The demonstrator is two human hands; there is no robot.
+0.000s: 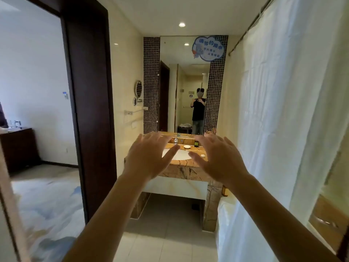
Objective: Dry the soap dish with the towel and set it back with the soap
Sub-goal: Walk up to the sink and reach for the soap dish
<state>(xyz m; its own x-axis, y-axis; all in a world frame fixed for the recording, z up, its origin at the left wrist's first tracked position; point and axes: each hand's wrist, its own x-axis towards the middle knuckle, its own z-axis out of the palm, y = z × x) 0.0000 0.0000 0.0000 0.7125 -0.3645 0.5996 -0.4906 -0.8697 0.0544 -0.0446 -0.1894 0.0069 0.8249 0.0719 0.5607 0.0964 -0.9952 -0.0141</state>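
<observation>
Both arms raised toward the washstand. Left hand (149, 157) and right hand (219, 157) spread flat, palms away, fingers loose, holding nothing. Counter (181, 164) well ahead at 12 o'clock, sink (179, 155) partly hidden by the hands. Soap dish (187, 147) sits on the counter behind the sink; small round soap (202, 155) at its 4 o'clock, apart. Shower curtain (283, 129) at 3 o'clock.

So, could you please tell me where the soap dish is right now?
In the head view, the soap dish sits on the marble counter, behind the white basin, right of the faucet, seen between the raised hands.
</observation>
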